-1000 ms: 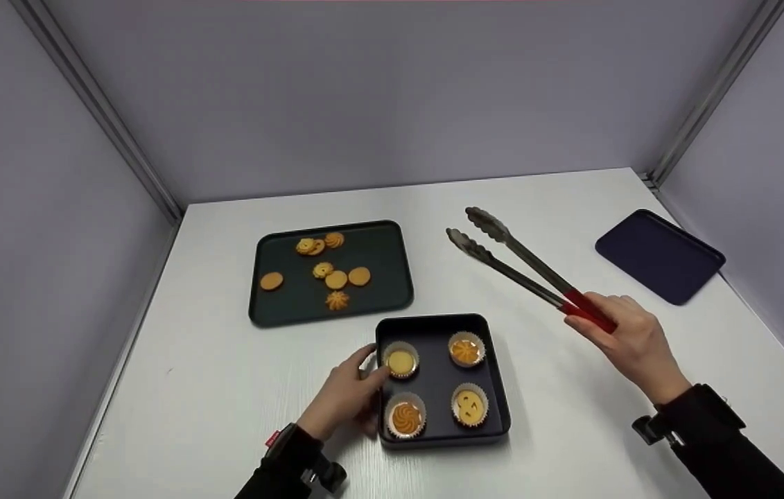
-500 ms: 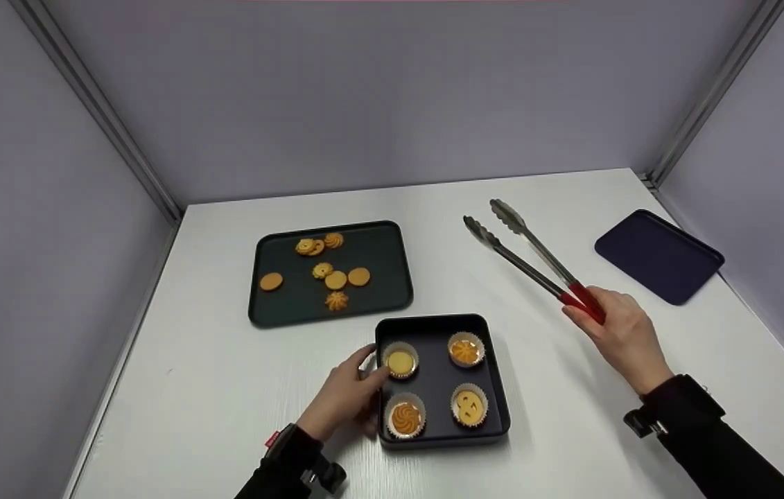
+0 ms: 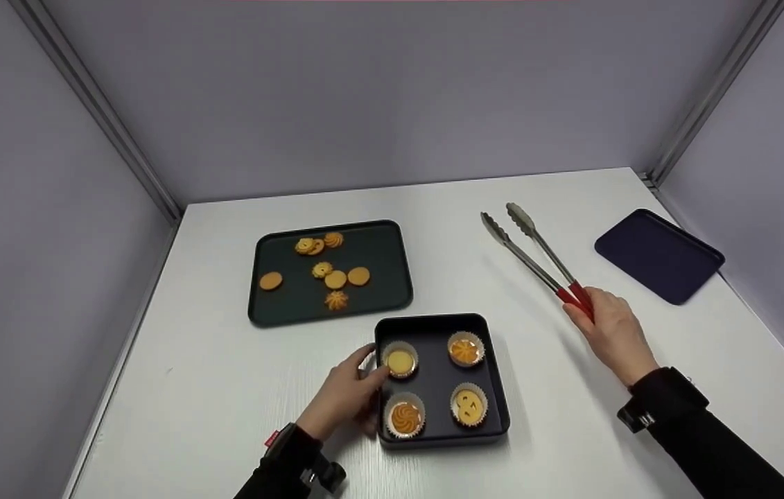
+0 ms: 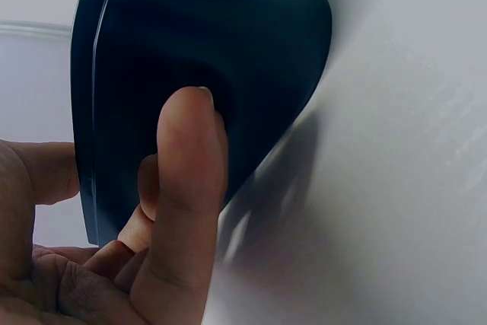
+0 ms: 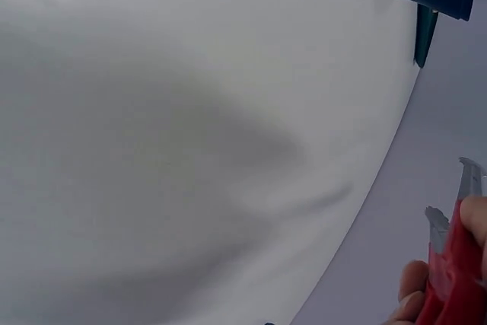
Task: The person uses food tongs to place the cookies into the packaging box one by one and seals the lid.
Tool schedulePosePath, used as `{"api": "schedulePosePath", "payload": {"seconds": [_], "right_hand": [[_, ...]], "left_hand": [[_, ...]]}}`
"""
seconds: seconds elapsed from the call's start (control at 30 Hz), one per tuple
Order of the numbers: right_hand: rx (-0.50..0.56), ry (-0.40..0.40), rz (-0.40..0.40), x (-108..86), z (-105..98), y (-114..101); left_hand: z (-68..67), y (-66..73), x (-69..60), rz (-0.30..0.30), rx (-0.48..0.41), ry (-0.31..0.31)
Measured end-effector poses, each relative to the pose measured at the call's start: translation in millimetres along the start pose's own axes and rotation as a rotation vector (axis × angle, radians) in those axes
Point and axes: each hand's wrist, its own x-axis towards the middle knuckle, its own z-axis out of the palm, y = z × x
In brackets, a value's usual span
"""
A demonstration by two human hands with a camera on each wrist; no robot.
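My left hand (image 3: 344, 396) holds the left wall of a deep dark square baking pan (image 3: 435, 388). The thumb lies over the rim and the fingers press the outer wall (image 4: 221, 43). Inside the pan sit several paper cups, each with a cookie, such as the swirl cookie (image 3: 405, 418) at front left. To the right, my right hand (image 3: 615, 331) grips metal tongs by their red handles (image 3: 575, 298). The tongs' scalloped tips are spread apart above the table with nothing between them. Part of the tongs (image 5: 449, 264) also shows at the right wrist view's lower right edge.
Behind the pan lies a dark green tray (image 3: 381, 294) with several loose cookies (image 3: 336, 279). A shallow dark purple tray (image 3: 662, 256) lies at the table's right edge. Grey partitions (image 3: 392, 97) enclose the white table (image 3: 211, 402) at the back and sides.
The tongs have swung rightward, away from the pan, and the right hand has shifted slightly left and toward the body. The left hand and the pan have stayed put.
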Motion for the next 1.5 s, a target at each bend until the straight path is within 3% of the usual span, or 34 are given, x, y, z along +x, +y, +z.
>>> {"api": "schedulePosePath", "payload": {"seconds": [0.4,0.7,0.97,1.27,1.5], "right_hand": [[-0.029,-0.053,0.050,-2.3,12.7,17.0],[-0.049,-0.184,0.156,-2.7,16.1,21.7],[-0.056,-0.256,0.176,-4.6,18.8,25.1],[-0.077,-0.218,0.130,-8.4,25.7,26.9],[-0.078,-0.222,0.130,-11.3,32.0,25.8]], "left_hand": [[-0.3,0.3,-0.1,-0.011,-0.017,-0.009],[-0.9,-0.9,0.0,-0.020,-0.013,-0.016],[-0.8,0.1,-0.7,-0.023,-0.004,-0.008],[-1.5,1.5,-1.7,-0.022,0.020,-0.002],[-1.5,0.4,-0.9,-0.027,-0.013,-0.015]]}}
